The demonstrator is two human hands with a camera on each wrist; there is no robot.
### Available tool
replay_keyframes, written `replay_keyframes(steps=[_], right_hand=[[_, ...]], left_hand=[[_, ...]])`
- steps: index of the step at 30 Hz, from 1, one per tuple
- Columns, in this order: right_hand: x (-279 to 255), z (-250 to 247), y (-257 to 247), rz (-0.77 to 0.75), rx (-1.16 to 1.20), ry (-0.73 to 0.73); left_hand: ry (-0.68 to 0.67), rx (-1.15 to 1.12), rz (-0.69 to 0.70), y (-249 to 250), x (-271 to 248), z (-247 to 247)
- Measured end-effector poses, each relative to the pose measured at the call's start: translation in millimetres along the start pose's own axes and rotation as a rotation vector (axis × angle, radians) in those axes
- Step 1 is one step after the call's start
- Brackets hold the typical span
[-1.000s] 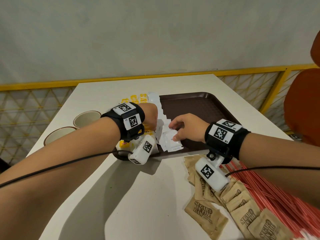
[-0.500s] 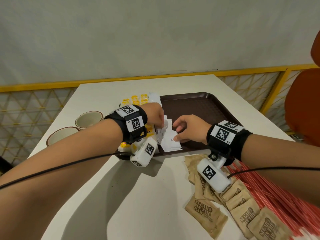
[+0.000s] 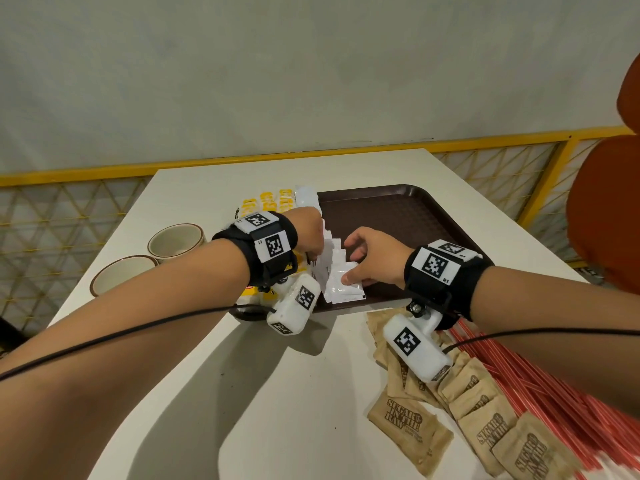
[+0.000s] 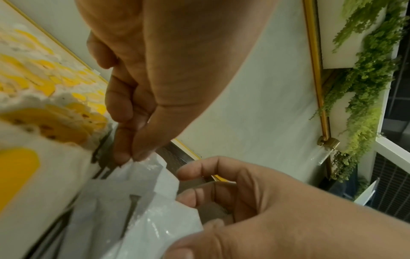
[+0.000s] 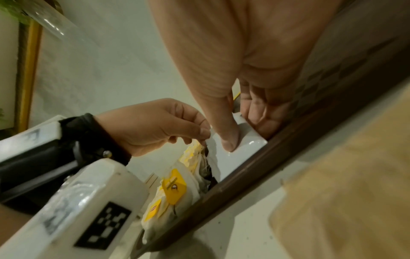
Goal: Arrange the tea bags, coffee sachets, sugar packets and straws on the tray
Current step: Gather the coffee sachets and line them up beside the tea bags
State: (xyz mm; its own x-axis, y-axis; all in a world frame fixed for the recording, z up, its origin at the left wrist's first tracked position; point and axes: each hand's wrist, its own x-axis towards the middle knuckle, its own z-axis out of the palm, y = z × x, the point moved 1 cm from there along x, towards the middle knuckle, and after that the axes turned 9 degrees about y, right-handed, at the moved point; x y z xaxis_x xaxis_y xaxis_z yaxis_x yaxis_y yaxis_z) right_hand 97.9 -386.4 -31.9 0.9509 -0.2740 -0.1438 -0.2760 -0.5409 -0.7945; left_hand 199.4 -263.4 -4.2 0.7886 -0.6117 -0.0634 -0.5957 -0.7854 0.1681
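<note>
A brown tray holds yellow-tagged tea bags along its left edge and, beside them, an overlapping row of white sachets. My left hand pinches the edge of a white sachet in that row between thumb and fingers. My right hand holds the front white sachet, thumb on top and fingers behind it. Brown sugar packets lie on the table near me. Red straws lie at the right, under my right forearm.
Two empty cups stand at the table's left. The tray's right half is bare. A yellow railing runs behind the table and an orange chair stands at the right. The tray's near rim lies just below my right hand.
The front white sachet, tipped up half a second ago, now lies lower on the row under my right thumb. Both hands stay near the same spot on the tray.
</note>
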Motion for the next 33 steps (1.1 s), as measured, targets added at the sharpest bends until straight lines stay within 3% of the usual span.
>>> replay_keyframes(steps=[6,13,25,29,33], right_hand=[[0,-7,8,0.074,0.022,0.021],[-4,-7,5,0.053,0.084,0.001],[-6,-4,-2,0.071,0.143,-0.042],[-6,-5,-5,0.032,0.093,0.015],[-5,-4,-3,0.084,0.227,0.095]], left_hand=[[-0.016,0.013,-0.027,-3,-2,-1],[-0.001,0.051,-0.010,-1,-4,-5],[0.118,-0.069,-0.053,-22,-10,-18],[0.118,-0.078,-0.056,-28,-13,-17],[0.120,-0.090,-0.069,-32,-14,-16]])
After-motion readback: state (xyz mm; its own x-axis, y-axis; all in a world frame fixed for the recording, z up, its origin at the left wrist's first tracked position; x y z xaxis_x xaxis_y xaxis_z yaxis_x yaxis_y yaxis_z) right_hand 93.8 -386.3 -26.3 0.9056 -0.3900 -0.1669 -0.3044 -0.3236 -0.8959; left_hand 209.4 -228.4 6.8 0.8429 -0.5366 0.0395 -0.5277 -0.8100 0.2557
